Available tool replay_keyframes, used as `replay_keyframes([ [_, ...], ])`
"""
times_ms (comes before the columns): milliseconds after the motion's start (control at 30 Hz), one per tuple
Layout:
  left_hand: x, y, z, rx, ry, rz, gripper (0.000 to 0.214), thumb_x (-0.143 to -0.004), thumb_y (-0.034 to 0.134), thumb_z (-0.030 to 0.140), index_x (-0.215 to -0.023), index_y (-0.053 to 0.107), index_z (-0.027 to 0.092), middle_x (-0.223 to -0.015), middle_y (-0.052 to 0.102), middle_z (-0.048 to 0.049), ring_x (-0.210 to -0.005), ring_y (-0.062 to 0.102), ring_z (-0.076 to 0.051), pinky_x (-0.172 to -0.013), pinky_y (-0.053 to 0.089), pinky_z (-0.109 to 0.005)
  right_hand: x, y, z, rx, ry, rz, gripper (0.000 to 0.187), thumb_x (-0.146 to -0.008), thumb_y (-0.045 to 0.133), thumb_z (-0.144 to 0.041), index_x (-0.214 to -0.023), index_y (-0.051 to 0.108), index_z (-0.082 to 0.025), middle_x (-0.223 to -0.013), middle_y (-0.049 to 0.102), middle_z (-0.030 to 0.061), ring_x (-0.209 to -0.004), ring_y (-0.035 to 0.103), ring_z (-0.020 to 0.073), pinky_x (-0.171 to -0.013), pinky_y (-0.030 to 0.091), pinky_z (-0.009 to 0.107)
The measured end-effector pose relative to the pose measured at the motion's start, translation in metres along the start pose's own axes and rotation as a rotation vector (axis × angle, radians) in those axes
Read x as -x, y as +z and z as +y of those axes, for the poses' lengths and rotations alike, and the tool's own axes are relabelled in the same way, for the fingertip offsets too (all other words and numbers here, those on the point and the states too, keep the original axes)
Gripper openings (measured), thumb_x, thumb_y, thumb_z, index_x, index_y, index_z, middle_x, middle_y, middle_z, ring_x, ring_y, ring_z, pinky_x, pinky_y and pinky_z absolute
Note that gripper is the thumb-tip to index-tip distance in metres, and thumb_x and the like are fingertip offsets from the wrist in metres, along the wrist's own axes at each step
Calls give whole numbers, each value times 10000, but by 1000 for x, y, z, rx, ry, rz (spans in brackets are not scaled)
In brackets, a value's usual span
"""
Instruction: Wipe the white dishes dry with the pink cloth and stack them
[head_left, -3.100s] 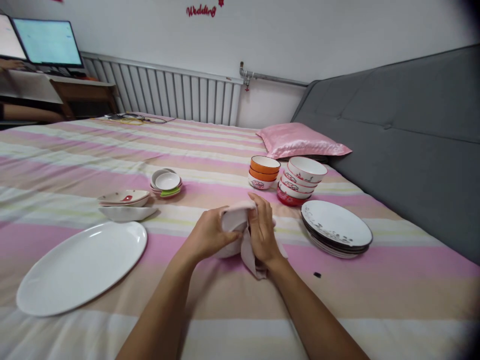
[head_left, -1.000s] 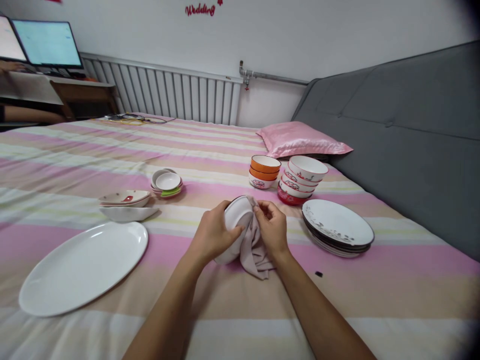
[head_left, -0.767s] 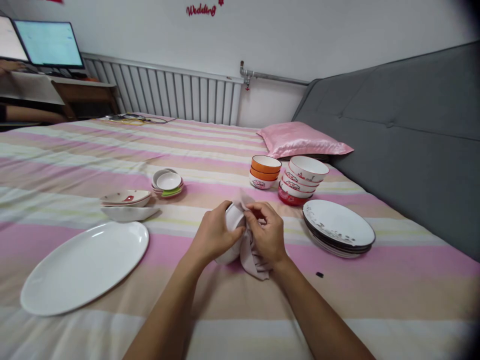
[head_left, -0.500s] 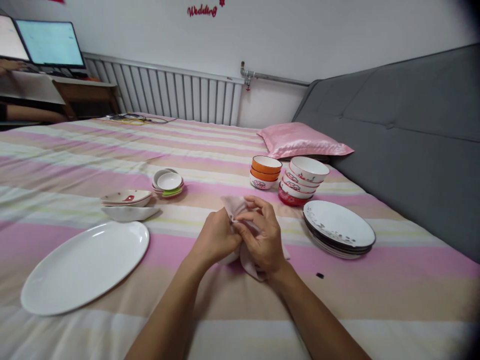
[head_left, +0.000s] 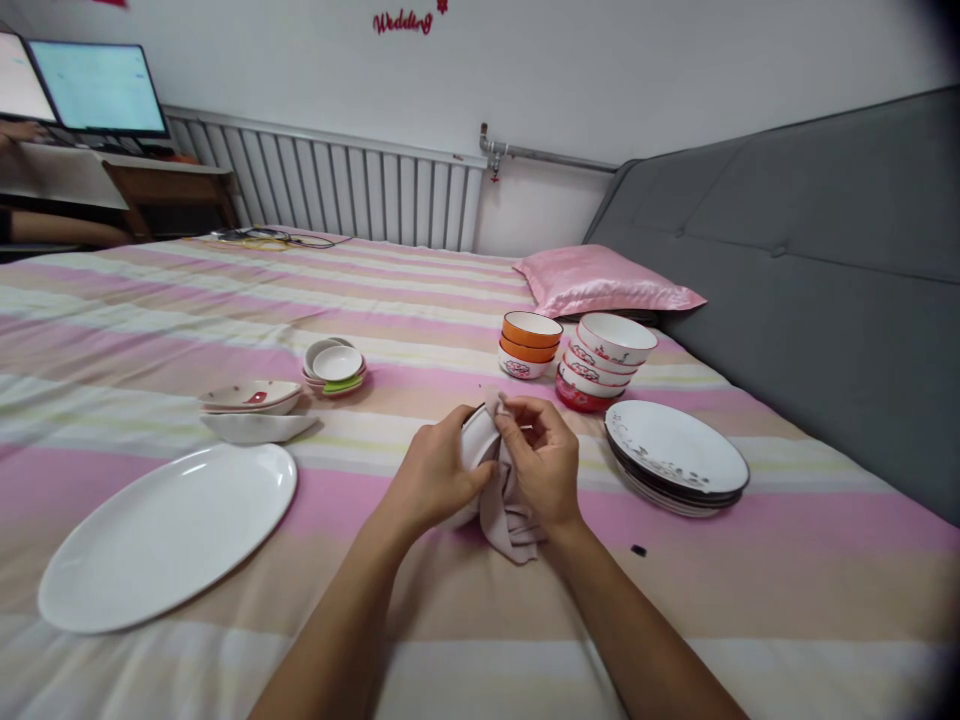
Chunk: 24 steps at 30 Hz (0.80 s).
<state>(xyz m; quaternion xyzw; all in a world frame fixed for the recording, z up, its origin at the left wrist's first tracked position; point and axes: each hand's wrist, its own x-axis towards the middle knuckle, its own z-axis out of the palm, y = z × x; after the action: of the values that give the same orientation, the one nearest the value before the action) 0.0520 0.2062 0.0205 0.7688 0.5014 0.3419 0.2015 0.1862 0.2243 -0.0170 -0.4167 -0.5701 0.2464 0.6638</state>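
Observation:
My left hand grips a white bowl with a dark rim, tilted on its side above the bed. Most of the bowl is hidden by my fingers and a cloth. In my right hand a pale pinkish cloth is pinched against the bowl's rim, and its loose end hangs down toward the bedsheet. To the right of my right hand lies a stack of plates, the top one white with a floral pattern and dark edge.
Beyond my hands stand a stack of orange and white bowls and a taller bowl stack. On the left are a white oval platter, boat-shaped dishes and small saucers. A pink pillow rests by the grey headboard. Someone sits at the desk.
My hands have moved apart a little. The cloth has come down from over the bowl's top, so its white surface and dark rim now show.

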Motion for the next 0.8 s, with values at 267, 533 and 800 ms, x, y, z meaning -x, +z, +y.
replay_keyframes([
  [267, -1, 1, -1, -17, -42, 8, 459, -687, 599, 294, -1128, 515, 199, -996, 659, -62, -891, 618, -242, -753, 471, -336, -14, -9, 29, -158, 279, 36, 285, -710, 635, -413, -831, 609, -156, -792, 624, 21, -704, 568, 133, -670, 455, 267],
  [533, -4, -2, -2, 4, -72, 37, 425, -664, 612, 294, -1068, 533, 193, -992, 661, -54, -875, 620, -231, -732, 479, -329, -14, -19, 54, 102, 440, 18, 254, -666, 605, -423, -687, 586, -171, -667, 618, 5, -564, 518, 132, -535, 410, 246],
  [800, -5, -4, -5, -1, -100, 52, 401, -665, 599, 285, -1050, 548, 186, -975, 660, -55, -862, 617, -230, -722, 482, -330, -15, -25, 43, 570, 279, -47, 152, -636, 550, -325, -542, 557, -206, -568, 606, -2, -570, 537, 167, -558, 369, 270],
])
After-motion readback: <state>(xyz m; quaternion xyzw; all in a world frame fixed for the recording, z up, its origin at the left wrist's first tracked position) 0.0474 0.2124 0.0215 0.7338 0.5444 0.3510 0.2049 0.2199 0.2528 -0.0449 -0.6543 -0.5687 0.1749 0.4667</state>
